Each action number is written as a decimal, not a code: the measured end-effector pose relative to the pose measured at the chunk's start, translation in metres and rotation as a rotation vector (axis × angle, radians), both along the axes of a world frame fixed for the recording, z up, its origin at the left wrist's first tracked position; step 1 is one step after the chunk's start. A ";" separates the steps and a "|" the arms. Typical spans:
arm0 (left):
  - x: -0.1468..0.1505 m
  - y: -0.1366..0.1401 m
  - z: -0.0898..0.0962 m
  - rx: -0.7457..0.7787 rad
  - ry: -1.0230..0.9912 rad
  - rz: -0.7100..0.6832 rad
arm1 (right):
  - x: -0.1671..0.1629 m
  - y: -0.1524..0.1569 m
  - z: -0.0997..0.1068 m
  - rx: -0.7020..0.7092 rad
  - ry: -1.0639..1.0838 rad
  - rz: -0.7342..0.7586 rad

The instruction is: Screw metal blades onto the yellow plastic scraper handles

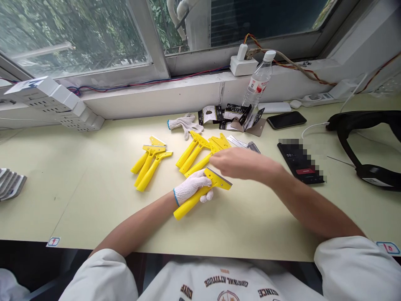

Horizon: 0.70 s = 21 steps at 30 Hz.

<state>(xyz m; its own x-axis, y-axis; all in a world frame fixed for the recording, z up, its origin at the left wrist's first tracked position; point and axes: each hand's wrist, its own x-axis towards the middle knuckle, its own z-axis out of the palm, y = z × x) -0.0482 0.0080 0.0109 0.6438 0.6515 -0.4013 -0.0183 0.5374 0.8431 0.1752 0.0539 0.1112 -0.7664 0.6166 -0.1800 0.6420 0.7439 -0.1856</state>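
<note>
Yellow scraper (194, 201) in your gloved left hand (194, 184)
Your fingers wrap it over the table (266, 225) — your bare right hand (233, 162) curls near its head (219, 181) — whether pinching anything, I cannot tell.

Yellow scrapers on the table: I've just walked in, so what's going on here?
A person's gloved left hand grips a yellow scraper by its handle, just below the head. The bare right hand is beside the scraper's head; whether it holds anything is hidden. Three more scrapers lie grouped to the left, and others lie beyond the hands, near a white glove.
</note>
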 end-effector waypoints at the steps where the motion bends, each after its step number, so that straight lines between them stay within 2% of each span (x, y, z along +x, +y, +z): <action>1: 0.000 0.000 -0.001 -0.007 -0.006 -0.010 | 0.011 0.011 0.000 -0.038 0.013 -0.069; 5: -0.001 0.001 -0.002 -0.028 -0.047 -0.070 | 0.047 0.053 -0.015 -0.157 0.077 -0.269; 8: -0.001 0.001 0.001 -0.020 -0.045 -0.134 | 0.059 0.073 -0.036 -0.266 0.088 -0.281; 12: -0.002 0.002 0.003 0.015 -0.030 -0.198 | 0.064 0.083 -0.057 -0.303 0.110 -0.277; 16: -0.001 0.002 0.005 0.046 -0.008 -0.235 | 0.064 0.084 -0.063 -0.322 0.140 -0.252; 21: -0.001 0.003 0.005 0.050 0.003 -0.243 | 0.066 0.085 -0.056 -0.342 0.133 -0.255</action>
<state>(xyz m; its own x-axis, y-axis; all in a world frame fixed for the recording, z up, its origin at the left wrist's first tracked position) -0.0487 0.0107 0.0163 0.7829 0.4966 -0.3748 0.1095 0.4830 0.8687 0.2410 0.1390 0.0550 -0.6279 0.7111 -0.3163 0.7508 0.4464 -0.4867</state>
